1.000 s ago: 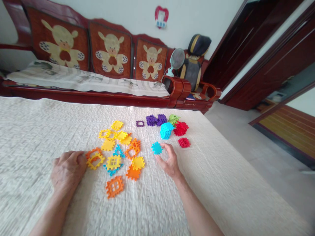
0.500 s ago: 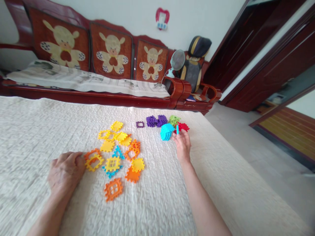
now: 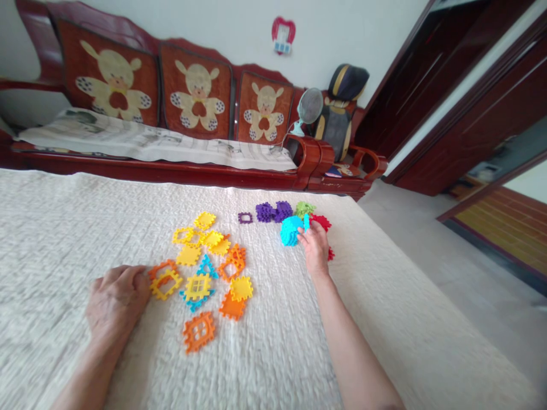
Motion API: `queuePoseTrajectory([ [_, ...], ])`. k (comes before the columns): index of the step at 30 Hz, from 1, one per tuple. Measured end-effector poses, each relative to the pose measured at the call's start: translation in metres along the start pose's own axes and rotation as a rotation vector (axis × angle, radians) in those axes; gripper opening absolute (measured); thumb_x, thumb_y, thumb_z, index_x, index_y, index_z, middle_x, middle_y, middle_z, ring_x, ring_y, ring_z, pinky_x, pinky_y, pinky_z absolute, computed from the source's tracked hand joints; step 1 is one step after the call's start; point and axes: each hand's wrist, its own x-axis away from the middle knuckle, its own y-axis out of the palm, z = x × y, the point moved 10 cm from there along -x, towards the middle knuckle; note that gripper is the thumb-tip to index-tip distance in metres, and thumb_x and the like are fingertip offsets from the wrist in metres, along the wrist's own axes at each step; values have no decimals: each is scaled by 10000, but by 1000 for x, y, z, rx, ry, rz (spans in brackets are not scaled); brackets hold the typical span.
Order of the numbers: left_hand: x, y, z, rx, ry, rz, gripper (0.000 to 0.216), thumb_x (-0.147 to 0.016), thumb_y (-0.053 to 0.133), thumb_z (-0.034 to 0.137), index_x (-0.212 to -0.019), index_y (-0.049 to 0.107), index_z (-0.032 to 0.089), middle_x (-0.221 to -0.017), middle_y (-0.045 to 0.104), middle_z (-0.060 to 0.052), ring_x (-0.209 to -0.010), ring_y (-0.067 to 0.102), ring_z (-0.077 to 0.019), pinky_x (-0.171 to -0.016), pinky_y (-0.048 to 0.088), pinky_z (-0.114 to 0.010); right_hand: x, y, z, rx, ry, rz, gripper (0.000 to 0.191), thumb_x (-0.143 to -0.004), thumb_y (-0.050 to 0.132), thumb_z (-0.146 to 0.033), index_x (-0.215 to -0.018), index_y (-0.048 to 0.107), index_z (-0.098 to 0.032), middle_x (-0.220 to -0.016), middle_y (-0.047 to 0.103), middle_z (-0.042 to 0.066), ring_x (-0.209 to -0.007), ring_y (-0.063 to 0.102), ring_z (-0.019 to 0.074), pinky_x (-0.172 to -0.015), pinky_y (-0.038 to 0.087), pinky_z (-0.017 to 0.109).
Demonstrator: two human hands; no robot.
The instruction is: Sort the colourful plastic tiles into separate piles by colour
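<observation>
My right hand (image 3: 315, 245) pinches a light-blue interlocking plastic tile (image 3: 306, 221), held upright at the right side of the blue tile stack (image 3: 291, 231). Red tiles (image 3: 321, 222) lie behind and beside that hand, partly covered by it. My left hand (image 3: 118, 293) rests on the white cover with its fingers loosely bent and holds nothing. Right beside its fingertips are an orange frame tile (image 3: 164, 267) and a yellow frame tile (image 3: 166, 286). A yellow window tile (image 3: 198, 287) overlaps a blue triangular tile (image 3: 195, 304).
Purple tiles (image 3: 274, 212) and green tiles (image 3: 305, 208) stand in piles at the back, near a single purple frame (image 3: 245, 218). An orange window tile (image 3: 199, 332) lies closer to me. Behind the covered surface (image 3: 277, 341) is a wooden sofa (image 3: 192, 172).
My right hand, with the blue tile, has shifted slightly toward the blue stack, and a red piece now shows beside its wrist. The view has moved a little; my left hand stays put.
</observation>
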Motion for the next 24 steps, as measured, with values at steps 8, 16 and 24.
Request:
queuePoseTrajectory([
  [8,0,-2,3,10,16,12,456,-908,325,383,-1077,717,223,-1220,638,-71,-1051,530,-302,-905,483,-420,-3,-2,-13,104,-98,-16,495,-750,697,-472,-1168,554,-248,-1125,634,49,-976,652,197,-863,526,395],
  [16,0,-3,1,30,9,31,411,-874,392,383,-1060,729,238,-1202,649,-64,-1023,533,-295,-877,481,-413,-31,13,-50,855,-416,11,489,-675,710,-444,-1081,627,-185,-1069,651,102,-1014,582,256,-959,451,442],
  [24,0,-3,3,18,-3,2,437,-889,355,386,-1067,726,238,-1222,643,-65,-1035,536,-294,-857,483,-399,-37,28,-39,1071,-431,-83,447,-695,669,-437,-1066,654,-188,-1001,650,99,-955,588,273,-940,459,463],
])
